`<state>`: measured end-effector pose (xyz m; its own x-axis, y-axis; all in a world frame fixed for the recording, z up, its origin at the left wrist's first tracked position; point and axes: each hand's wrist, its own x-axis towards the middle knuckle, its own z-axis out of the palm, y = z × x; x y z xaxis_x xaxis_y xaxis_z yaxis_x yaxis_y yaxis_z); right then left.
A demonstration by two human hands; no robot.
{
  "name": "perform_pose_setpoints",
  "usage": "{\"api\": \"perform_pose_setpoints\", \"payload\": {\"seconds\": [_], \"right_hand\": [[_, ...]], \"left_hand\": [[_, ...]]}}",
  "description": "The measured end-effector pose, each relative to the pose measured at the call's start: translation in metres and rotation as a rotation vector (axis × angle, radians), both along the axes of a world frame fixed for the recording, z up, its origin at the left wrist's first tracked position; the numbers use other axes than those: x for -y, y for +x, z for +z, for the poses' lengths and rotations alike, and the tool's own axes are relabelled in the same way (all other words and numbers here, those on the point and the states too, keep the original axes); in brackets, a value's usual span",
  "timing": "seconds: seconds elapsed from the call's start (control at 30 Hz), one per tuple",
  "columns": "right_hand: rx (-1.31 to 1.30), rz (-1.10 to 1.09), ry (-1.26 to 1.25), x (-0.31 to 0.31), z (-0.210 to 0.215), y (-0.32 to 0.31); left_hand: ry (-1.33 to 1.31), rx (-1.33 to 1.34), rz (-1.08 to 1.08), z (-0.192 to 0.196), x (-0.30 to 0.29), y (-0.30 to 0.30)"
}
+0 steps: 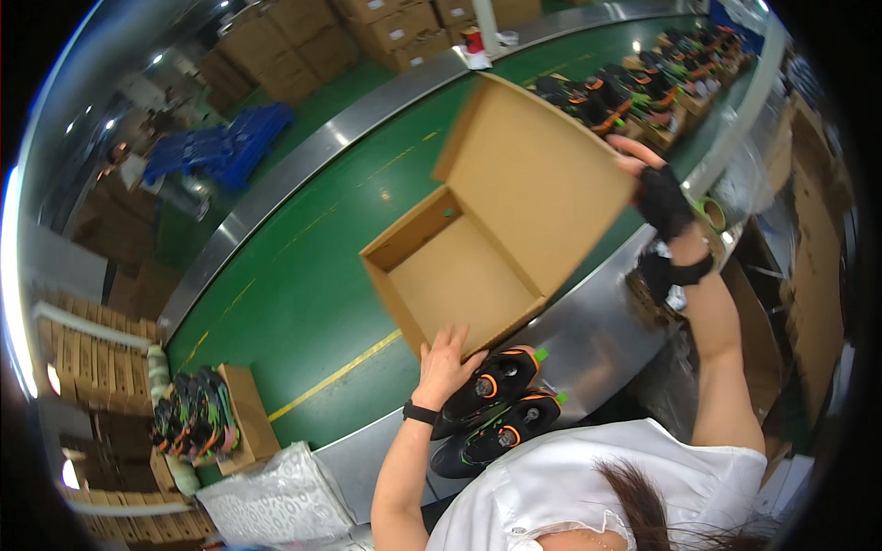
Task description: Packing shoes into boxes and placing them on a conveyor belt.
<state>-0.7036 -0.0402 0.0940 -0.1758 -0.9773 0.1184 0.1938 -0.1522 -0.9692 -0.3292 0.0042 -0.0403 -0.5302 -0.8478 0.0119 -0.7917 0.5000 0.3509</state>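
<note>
A brown cardboard shoebox (464, 266) stands tilted on the green conveyor belt, its hinged lid raised and its inside bare. My left hand (445, 367), with a black band at the wrist, grips the box's near wall, fingers over the rim. My right hand (657, 188), in a black fingerless glove, holds the right edge of the raised lid (542, 170). Just below my left hand, a pair of black sports shoes (501, 404) with orange trim and green tabs rests on the metal ledge.
More shoes (634, 87) line the belt's far right, and others (195, 413) sit by a carton at the left. A patterned white paper stack (276, 500) lies at the near left. Blue pallets (220, 142) and stacked cartons (285, 46) stand beyond the belt's metal edge (340, 133).
</note>
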Motion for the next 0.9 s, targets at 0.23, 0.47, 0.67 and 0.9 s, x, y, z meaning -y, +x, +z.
{"api": "perform_pose_setpoints", "payload": {"seconds": [0.23,0.47,0.67,0.9], "right_hand": [[-1.670,-0.127,0.609,-0.112,-0.250,-0.176],[-1.585,-0.262,0.519,-0.116,-0.262,-0.155],[-1.498,-0.412,0.464,-0.121,-0.267,-0.169],[-1.668,-0.608,0.755,-0.116,-0.276,-0.198]], "left_hand": [[0.102,0.200,0.096,-0.014,-0.013,0.081],[-0.078,-0.505,0.409,0.002,-0.055,0.113],[-0.156,-0.848,0.951,-0.027,-0.103,0.244],[-0.294,-1.221,1.710,-0.075,-0.214,0.453]]}}
